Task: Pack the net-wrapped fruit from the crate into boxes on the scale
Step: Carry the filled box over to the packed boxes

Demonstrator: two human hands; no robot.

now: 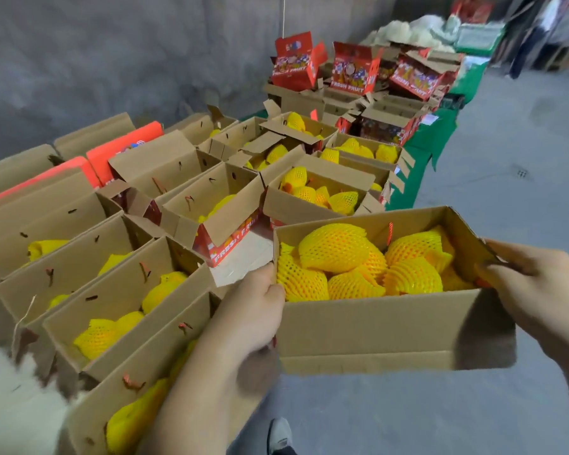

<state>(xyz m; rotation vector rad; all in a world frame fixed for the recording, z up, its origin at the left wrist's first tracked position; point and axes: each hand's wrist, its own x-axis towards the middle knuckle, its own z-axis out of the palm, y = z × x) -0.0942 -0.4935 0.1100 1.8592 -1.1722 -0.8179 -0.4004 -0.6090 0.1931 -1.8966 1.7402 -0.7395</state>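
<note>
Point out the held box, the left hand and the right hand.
held box (pixel 375 326), head view, front cardboard wall.
left hand (pixel 250 310), head view, back of hand.
right hand (pixel 536 287), head view, back of hand.

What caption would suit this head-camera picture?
Both hands, left and right, carry an open box of net-wrapped fruit beside rows of filled boxes.

"FRESH FRUIT" on the red side of an open box (pixel 230 241) mid-desk | same "FRESH FRUIT" on the upright red cartons (pixel 353 72) at the far end | nothing else readable tbh
</note>
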